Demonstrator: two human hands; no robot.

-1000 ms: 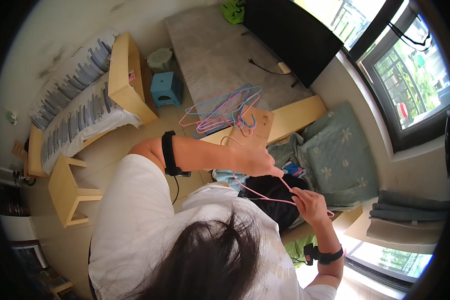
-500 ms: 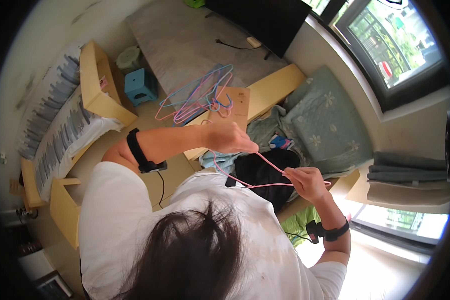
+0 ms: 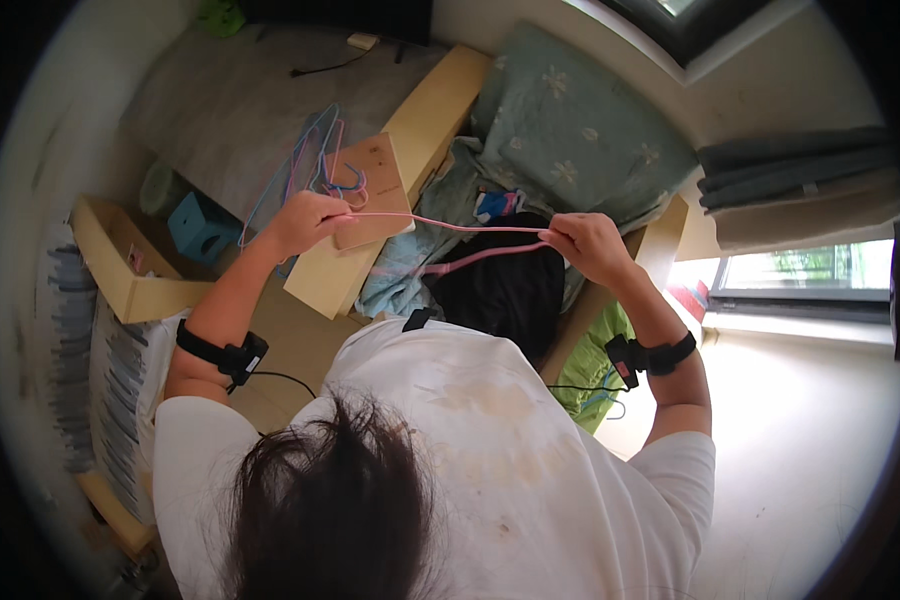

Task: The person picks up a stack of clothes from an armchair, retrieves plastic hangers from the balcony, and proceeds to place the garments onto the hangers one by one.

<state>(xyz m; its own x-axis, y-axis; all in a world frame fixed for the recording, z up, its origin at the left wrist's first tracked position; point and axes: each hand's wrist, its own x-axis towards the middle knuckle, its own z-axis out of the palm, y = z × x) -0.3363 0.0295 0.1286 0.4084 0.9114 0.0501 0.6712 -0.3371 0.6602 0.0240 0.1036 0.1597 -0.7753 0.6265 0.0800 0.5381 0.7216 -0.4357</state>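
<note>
A thin pink clothes hanger [image 3: 470, 228] stretches between my two hands, above a pile of clothes. My left hand [image 3: 310, 222] is closed on one end of it, in front of a brown cardboard sheet [image 3: 380, 175]. At the opposite end, my right hand [image 3: 592, 246] pinches it between thumb and fingers. The hanger's lower bar looks blurred, and its hook cannot be made out. Below lie a black garment [image 3: 510, 300] and a pale blue cloth [image 3: 395, 290]. Beyond my left hand, several blue and pink hangers [image 3: 315, 150] rest at the grey surface's edge.
A green floral cushion [image 3: 580, 130] leans at the back of the wooden seat. Left are a blue stool [image 3: 198, 228] and a wooden box-like frame [image 3: 160, 290]. Folded grey cloths [image 3: 800, 170] hang at the right. Bright green fabric [image 3: 595, 360] lies below my right forearm.
My hands have moved apart, the left one going leftward and both going up in the picture, with the pink hanger stretched between them. The whole view has turned and shifted.
</note>
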